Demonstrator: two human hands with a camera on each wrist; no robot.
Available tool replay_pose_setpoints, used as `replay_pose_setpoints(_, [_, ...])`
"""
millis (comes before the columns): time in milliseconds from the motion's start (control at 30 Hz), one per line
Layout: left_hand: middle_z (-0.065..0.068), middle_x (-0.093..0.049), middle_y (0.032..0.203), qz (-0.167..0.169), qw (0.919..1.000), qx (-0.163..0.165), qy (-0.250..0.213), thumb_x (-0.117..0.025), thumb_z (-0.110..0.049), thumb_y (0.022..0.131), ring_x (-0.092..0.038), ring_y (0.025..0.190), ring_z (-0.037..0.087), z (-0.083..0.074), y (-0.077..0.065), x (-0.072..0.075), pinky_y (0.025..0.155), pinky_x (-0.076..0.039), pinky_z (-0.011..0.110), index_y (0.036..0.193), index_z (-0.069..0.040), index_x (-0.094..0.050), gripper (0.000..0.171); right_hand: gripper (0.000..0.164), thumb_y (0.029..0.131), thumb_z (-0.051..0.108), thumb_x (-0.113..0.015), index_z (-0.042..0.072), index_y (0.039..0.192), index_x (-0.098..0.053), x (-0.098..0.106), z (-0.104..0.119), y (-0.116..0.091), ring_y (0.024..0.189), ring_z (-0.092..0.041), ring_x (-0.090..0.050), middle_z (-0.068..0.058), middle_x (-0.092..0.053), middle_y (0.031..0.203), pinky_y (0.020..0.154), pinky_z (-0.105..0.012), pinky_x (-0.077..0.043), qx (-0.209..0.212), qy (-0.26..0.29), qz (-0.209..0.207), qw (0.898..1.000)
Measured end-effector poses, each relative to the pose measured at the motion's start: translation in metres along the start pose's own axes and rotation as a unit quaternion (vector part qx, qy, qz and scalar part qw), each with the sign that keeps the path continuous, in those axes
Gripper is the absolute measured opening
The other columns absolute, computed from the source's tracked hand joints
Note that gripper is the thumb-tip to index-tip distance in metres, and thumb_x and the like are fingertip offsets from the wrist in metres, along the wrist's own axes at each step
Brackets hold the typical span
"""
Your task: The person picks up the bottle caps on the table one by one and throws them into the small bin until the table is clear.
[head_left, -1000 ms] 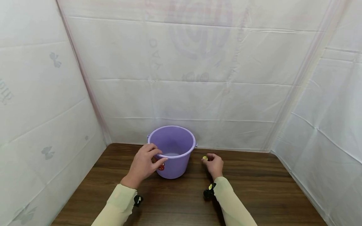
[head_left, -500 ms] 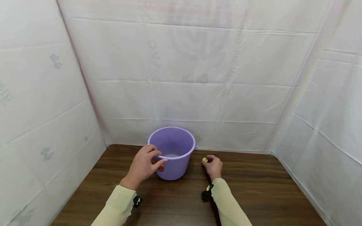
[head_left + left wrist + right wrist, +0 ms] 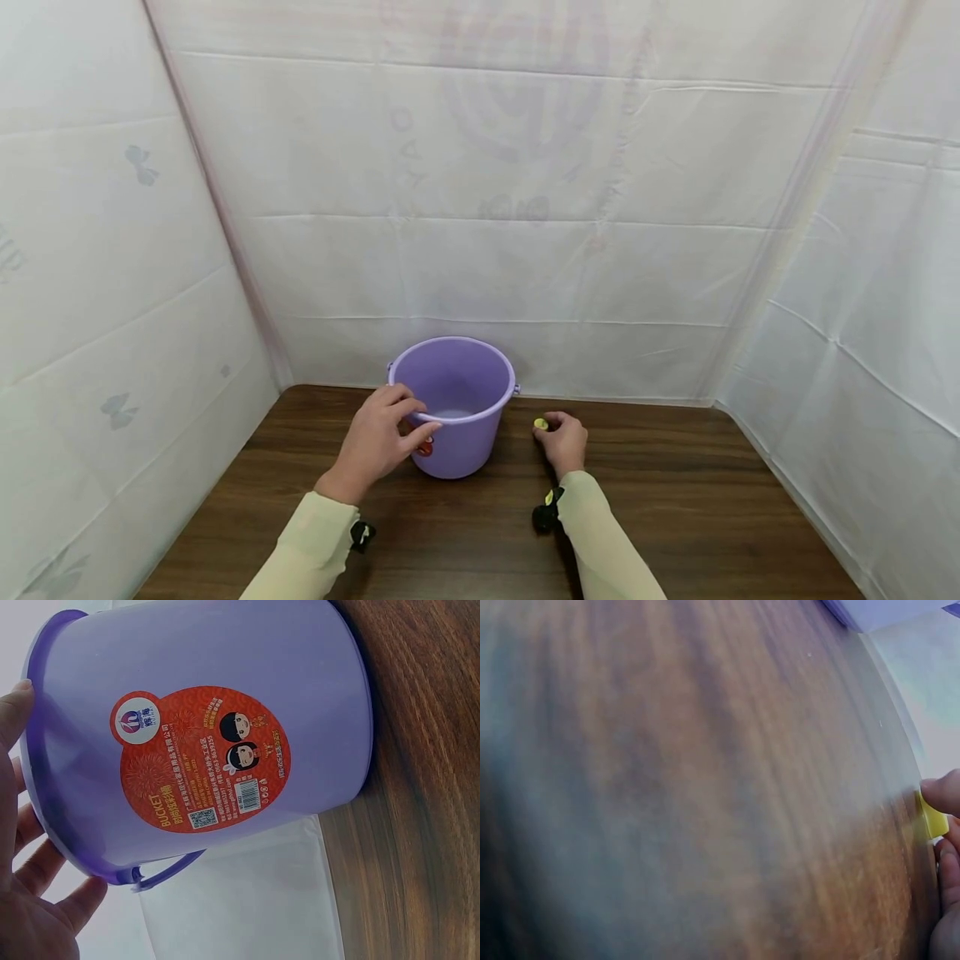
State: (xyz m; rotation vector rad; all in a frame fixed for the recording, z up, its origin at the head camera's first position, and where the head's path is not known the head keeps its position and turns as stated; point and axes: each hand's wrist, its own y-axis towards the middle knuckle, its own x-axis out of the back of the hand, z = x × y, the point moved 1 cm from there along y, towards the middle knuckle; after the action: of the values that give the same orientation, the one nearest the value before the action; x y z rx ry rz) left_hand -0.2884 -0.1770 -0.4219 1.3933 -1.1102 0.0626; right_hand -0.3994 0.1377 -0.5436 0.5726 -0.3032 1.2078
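Observation:
A purple bucket (image 3: 457, 446) stands upright on the table, its inner wall visible in the head view. My left hand (image 3: 378, 437) holds its rim at the near left, thumb on the outside and fingers over the edge. The left wrist view shows the red label (image 3: 202, 761) on the bucket's side and part of its handle (image 3: 171, 871). To the bucket's right, my right hand (image 3: 564, 442) pinches a small round yellow object (image 3: 541, 424) between thumb and fingers, low over the table. What kind of thing it is cannot be made out; in the right wrist view the fingers partly cover it.
The dark wood-grain table (image 3: 465, 550) ends at a pale sheet wall (image 3: 615, 358) close behind the bucket. Sheets also enclose the left and right sides. Black wrist cameras (image 3: 362, 536) sit on both sleeves.
The right forearm has shifted slightly to the left, with the yellow object still in the right hand. The left hand keeps its hold on the bucket's rim.

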Motion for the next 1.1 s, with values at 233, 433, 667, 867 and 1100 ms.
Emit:
replay_pose_setpoints(233, [-0.005,-0.059,0.088,0.004,1.0000,0.001,0.000,-0.090,-0.039,0.077,-0.054,0.083,0.012,-0.0004,0.0016,-0.0011,0.074,-0.052,0.032,0.086,-0.018,-0.075,0.027,0.028,0.078,0.011,-0.087,0.003,0.103,-0.078,0.0018,0.0001,0.0000,0.099,-0.033,-0.070,-0.014,-0.078,0.099,0.090,-0.047,-0.054,0.006,-0.004,-0.006,1.000])
replay_pose_setpoints(433, [-0.005,-0.060,0.088,0.004,1.0000,0.000,0.000,-0.090,-0.039,0.077,-0.054,0.083,0.012,-0.0011,0.0023,-0.0015,0.073,-0.052,0.032,0.086,-0.018,-0.075,0.027,0.027,0.078,0.012,-0.086,0.003,0.103,-0.079,0.0029,-0.0001,-0.0004,0.100,-0.033,-0.069,-0.013,-0.078,0.100,0.091,-0.047,-0.053,-0.002,-0.005,-0.009,1.000])
replay_pose_setpoints(667, [-0.005,-0.059,0.087,0.010,0.9999,0.009,0.001,-0.091,-0.039,0.077,-0.053,0.082,0.011,-0.0016,0.0010,-0.0014,0.073,-0.052,0.032,0.086,-0.017,-0.075,0.028,0.026,0.080,0.013,-0.086,0.003,0.103,-0.078,0.0013,-0.0023,-0.0020,0.099,-0.030,-0.069,-0.013,-0.078,0.100,0.090,-0.046,-0.054,-0.018,0.005,-0.003,1.000])
replay_pose_setpoints(867, [-0.006,-0.059,0.088,0.021,0.9997,0.012,0.003,-0.090,-0.040,0.077,-0.053,0.083,0.011,-0.0023,0.0004,-0.0013,0.073,-0.052,0.032,0.087,-0.017,-0.076,0.028,0.026,0.079,0.014,-0.087,0.004,0.101,-0.079,0.0014,-0.0059,-0.0048,0.098,-0.030,-0.069,-0.012,-0.078,0.097,0.089,-0.046,-0.053,-0.017,0.003,-0.008,1.000])
replay_pose_setpoints(1100, [-0.006,-0.058,0.086,0.008,0.9999,0.005,0.004,-0.091,-0.038,0.076,-0.052,0.082,0.011,-0.0010,0.0019,0.0017,0.071,-0.052,0.032,0.085,-0.018,-0.075,0.028,0.027,0.079,0.017,-0.087,0.005,0.102,-0.079,0.0082,-0.0009,-0.0050,0.104,-0.033,-0.067,-0.011,-0.078,0.100,0.094,-0.048,-0.051,-0.009,0.000,0.013,1.000])
